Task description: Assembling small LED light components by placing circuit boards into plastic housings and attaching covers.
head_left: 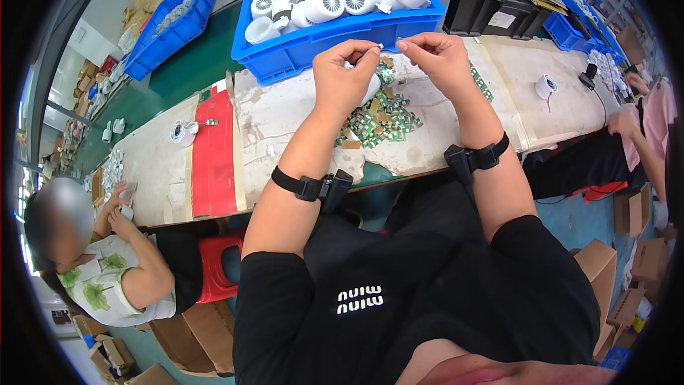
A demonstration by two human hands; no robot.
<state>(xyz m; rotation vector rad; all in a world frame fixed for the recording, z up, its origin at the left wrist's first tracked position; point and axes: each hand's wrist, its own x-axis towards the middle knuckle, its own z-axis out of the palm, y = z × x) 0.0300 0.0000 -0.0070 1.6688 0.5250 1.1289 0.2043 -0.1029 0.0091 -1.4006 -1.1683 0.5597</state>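
Note:
My left hand (343, 75) is closed in a pinch, with a small white piece (380, 46) at its fingertips. Close beside it, my right hand (438, 64) also pinches thumb against forefinger; whatever it holds is too small to make out. Both hands are raised over the table, just in front of the blue crate's near wall. A white plastic housing (372, 88) shows partly from behind my left hand. Between my forearms lies a loose heap of small green circuit boards (388, 121), mixed with brown bits.
A blue crate (285, 64) heaped with white fan housings (328, 3) stands at the table's far side. White units lie left (183, 132) and right (546, 86). A black bin (491, 11) is at the back right. Co-workers sit left (107, 257) and right (652, 128).

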